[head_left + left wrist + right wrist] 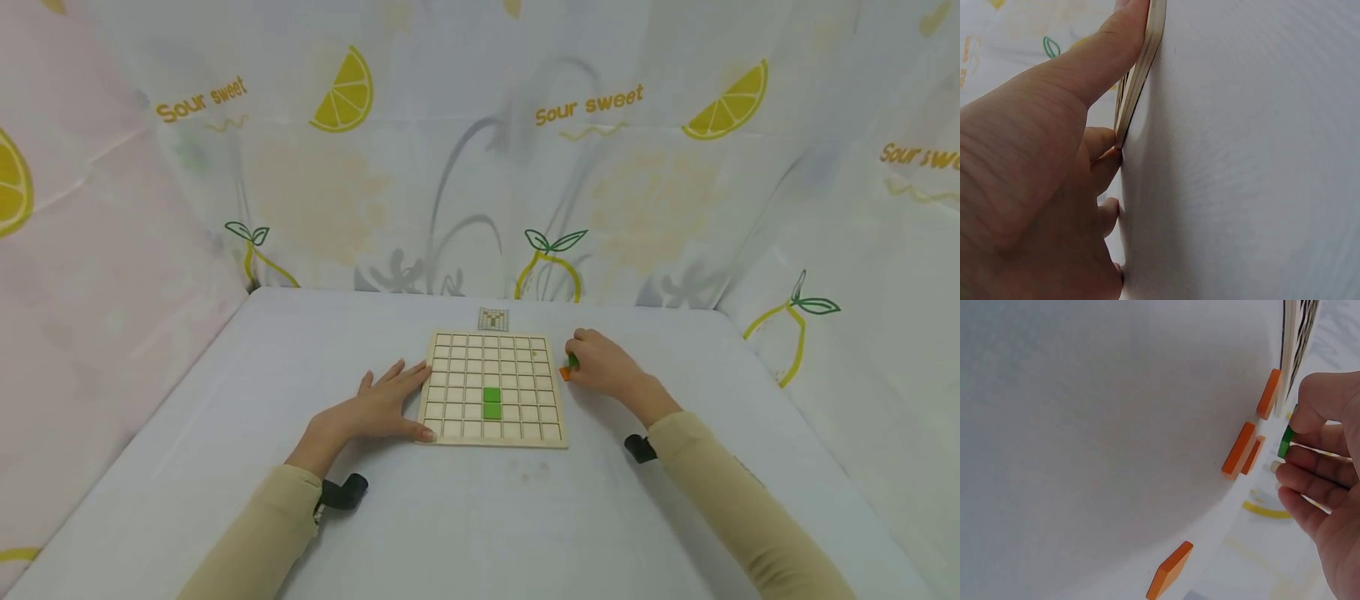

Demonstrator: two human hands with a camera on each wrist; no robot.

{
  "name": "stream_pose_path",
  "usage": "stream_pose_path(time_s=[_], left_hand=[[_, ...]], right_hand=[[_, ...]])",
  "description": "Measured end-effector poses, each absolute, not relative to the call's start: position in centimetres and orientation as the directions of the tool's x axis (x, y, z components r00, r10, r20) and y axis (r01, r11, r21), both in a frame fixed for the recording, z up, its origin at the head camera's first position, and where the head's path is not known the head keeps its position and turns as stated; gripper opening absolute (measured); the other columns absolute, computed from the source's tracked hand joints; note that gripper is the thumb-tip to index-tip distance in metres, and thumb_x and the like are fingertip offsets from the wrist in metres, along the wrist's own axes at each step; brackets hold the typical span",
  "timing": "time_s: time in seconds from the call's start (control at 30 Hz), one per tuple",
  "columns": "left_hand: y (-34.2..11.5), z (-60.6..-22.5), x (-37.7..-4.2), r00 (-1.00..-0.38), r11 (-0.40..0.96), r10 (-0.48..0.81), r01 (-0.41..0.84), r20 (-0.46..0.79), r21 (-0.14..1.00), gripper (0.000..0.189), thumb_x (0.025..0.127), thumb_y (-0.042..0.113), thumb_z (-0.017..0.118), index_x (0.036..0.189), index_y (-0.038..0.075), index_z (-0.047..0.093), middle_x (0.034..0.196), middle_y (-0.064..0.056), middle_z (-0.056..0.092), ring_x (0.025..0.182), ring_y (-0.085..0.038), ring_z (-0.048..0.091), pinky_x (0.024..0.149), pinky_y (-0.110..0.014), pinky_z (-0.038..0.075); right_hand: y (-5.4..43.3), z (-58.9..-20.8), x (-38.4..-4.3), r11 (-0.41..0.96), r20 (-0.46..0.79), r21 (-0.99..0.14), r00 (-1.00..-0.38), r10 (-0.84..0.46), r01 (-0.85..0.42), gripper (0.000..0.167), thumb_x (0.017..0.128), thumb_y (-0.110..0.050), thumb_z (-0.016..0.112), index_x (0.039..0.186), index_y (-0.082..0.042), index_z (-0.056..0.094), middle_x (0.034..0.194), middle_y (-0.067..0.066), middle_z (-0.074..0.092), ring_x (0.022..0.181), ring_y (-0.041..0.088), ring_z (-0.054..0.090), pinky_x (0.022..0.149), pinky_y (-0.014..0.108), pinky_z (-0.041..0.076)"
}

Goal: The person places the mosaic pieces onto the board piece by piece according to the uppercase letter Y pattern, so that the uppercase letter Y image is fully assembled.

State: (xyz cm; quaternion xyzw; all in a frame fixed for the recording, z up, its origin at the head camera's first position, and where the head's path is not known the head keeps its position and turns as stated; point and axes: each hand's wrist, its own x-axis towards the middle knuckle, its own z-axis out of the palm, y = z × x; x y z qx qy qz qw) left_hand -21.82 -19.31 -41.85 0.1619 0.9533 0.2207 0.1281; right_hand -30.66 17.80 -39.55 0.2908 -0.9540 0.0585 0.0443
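Observation:
A pale wooden grid board [455, 381] lies on the white table, with two green square tiles [491, 395] set one above the other in its lower middle cells. My left hand [378, 407] rests along the board's left edge, fingers spread and thumb at the near corner. Right of the board, my right hand [603, 364] pinches a green tile [1285, 442] between thumb and fingers. Several orange tiles [1238, 451] lie on the table around that hand in the right wrist view; the head view shows only one orange tile [566, 374], the others being hidden.
Behind the board lies a small patterned grid card [493, 319]. A white cloth with lemon prints [480, 167] hangs at the back and sides of the table. Black bands [343, 492] sit on both wrists.

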Motion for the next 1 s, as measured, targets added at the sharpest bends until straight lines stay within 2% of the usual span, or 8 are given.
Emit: stream_pose_path(time_s=[0.13, 0.27, 0.6, 1.0], left_hand=[[-19.3, -41.8, -21.9, -0.913, 0.847, 0.370, 0.255, -0.172, 0.466, 0.113, 0.073, 0.062, 0.078, 0.160, 0.015, 0.021, 0.168, -0.004, 0.016, 0.156, -0.038, 0.002, 0.116, -0.073, -0.004], [-19.3, -41.8, -22.0, -0.910, 0.843, 0.379, 0.263, -0.170, 0.470, 0.114, 0.073, 0.063, 0.078, 0.160, 0.015, 0.022, 0.168, -0.004, 0.017, 0.156, -0.038, 0.002, 0.116, -0.074, -0.004], [-19.2, -41.7, -22.1, -0.910, 0.840, 0.379, 0.263, -0.167, 0.474, 0.114, 0.073, 0.063, 0.078, 0.160, 0.014, 0.022, 0.168, -0.006, 0.017, 0.156, -0.039, 0.003, 0.115, -0.075, -0.004], [-19.2, -41.7, -21.9, -0.914, 0.848, 0.371, 0.261, -0.166, 0.462, 0.114, 0.073, 0.060, 0.079, 0.159, 0.012, 0.023, 0.168, -0.008, 0.018, 0.155, -0.041, 0.004, 0.114, -0.076, -0.003]], right_hand=[[17.4, -39.7, -30.6, 0.812, 0.140, -0.065, -0.811, -0.568, -0.580, 0.006, 0.081, -0.005, 0.069, 0.087, -0.004, 0.067, 0.083, 0.004, 0.054, 0.076, 0.020, 0.048, 0.071, 0.032, 0.045], [17.1, -39.7, -30.3, 0.796, 0.153, -0.060, -0.794, -0.589, -0.602, 0.004, 0.083, -0.004, 0.067, 0.087, -0.003, 0.067, 0.082, 0.004, 0.053, 0.076, 0.019, 0.046, 0.070, 0.032, 0.043], [15.4, -39.7, -29.9, 0.773, 0.118, -0.095, -0.778, -0.617, -0.627, 0.020, 0.080, -0.001, 0.062, 0.099, -0.003, 0.069, 0.090, 0.003, 0.056, 0.081, 0.017, 0.048, 0.072, 0.030, 0.042], [13.4, -39.8, -29.8, 0.764, 0.080, -0.081, -0.768, -0.635, -0.640, 0.019, 0.082, -0.004, 0.063, 0.100, -0.004, 0.068, 0.092, 0.003, 0.056, 0.084, 0.017, 0.047, 0.073, 0.030, 0.042]])
